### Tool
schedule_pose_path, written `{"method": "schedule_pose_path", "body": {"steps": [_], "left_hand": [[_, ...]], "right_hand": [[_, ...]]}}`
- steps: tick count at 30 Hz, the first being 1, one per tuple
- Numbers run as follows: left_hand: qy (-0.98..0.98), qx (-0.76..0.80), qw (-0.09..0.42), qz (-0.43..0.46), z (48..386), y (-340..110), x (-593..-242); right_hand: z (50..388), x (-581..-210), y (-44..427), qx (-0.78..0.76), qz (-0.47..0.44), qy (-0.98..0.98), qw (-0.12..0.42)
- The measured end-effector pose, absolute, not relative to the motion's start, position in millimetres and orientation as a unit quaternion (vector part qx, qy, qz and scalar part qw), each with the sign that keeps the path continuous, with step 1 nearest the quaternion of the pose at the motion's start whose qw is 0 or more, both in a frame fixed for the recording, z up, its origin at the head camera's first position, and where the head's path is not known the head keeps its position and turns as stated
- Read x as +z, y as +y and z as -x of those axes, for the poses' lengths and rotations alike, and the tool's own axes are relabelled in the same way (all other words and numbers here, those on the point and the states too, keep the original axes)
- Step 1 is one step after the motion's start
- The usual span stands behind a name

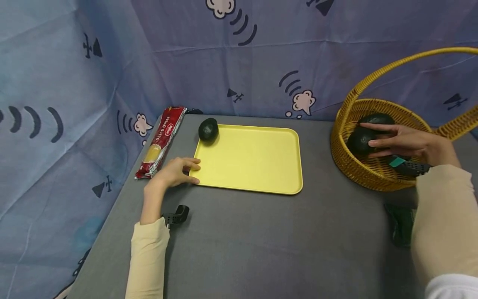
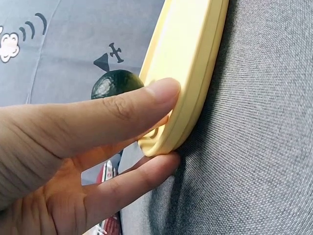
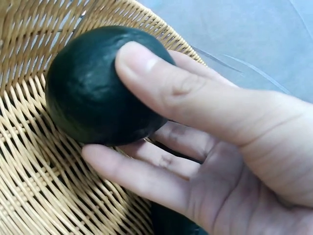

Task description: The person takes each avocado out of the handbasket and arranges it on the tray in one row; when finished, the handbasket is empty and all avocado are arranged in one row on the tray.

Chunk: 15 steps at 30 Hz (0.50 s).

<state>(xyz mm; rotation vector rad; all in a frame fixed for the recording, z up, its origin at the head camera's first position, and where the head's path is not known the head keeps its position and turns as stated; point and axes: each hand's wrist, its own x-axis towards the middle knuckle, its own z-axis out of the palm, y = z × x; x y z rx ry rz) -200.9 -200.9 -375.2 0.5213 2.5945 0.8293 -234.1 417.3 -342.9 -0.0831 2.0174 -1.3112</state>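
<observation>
My left hand (image 1: pixel 173 171) pinches the near left corner of the yellow tray (image 1: pixel 257 160); in the left wrist view the thumb lies over its rim (image 2: pixel 195 83) and a finger touches the corner from below. On the tray's far left corner sits a dark green avocado (image 1: pixel 208 129). Inside the wicker basket (image 1: pixel 343 155) at the right, my right hand (image 1: pixel 407 141) holds another avocado (image 3: pixel 98 88), thumb on one side and fingers around and under it. One more avocado (image 1: pixel 377 119) lies behind it, partly covered by the fingers.
A red spaghetti packet (image 1: pixel 161 141) lies left of the tray, along the table's edge. A dark green packet (image 1: pixel 401 226) lies in front of the basket, partly hidden by the right sleeve. The basket's tall handle (image 1: pixel 403 62) arches over it. Patterned blue cloth (image 1: pixel 261 62) hangs behind.
</observation>
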Motion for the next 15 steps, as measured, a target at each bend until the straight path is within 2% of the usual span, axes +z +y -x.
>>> {"method": "schedule_pose_path", "body": {"steps": [7, 15], "left_hand": [[0.917, 0.300, 0.177, -0.195, 202, -203, -379], [0.917, 0.300, 0.176, -0.195, 202, -202, -378]], "right_hand": [[230, -344, 425, -0.554, 0.066, 0.751, 0.354], [220, -339, 426, -0.573, 0.094, 0.755, 0.304]]}}
